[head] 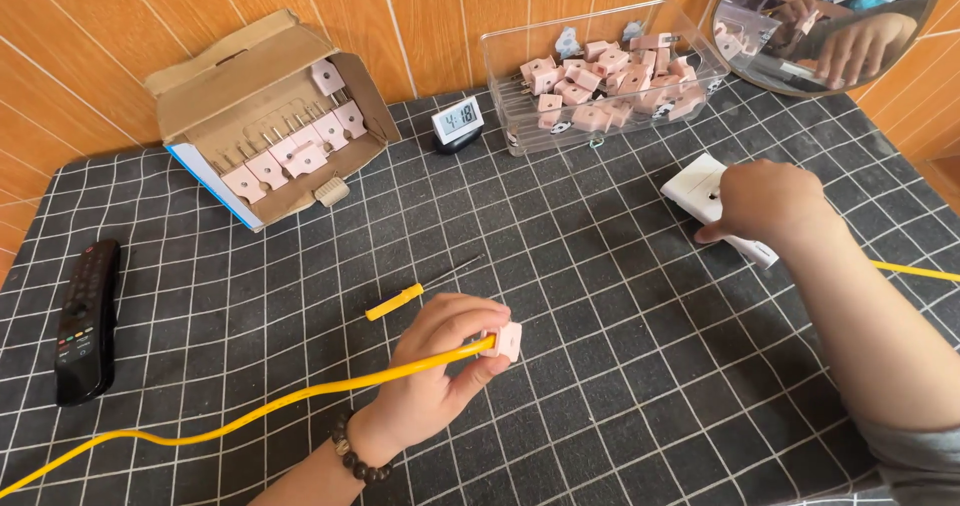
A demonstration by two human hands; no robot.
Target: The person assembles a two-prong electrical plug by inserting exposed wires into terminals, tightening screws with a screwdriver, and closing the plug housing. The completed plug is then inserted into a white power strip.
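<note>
Pink plug [505,341] on its yellow cable [300,398] sits pinched in my left hand [440,371], low over the surface [560,236]; light, rigid, I'd say, best gripped by the body. Right hand [765,201], well apart, presses fingers-down, closed over the white power strip [700,188].

We note the pink plug [506,340] in the left hand [440,366] as smooth matt plastic; its yellow cable [250,418] looks like glossy rubbery sheathing. The white power strip [700,192] under the right hand [770,204] reads as smooth plastic with slight sheen. The table cover [600,296] appears to be matt black cloth with a white grid. The box [262,116] is rough brown cardboard, the bin [600,76] clear glossy plastic, the remote [86,321] matt black plastic, the wall [100,46] wood-look panelling.
</note>
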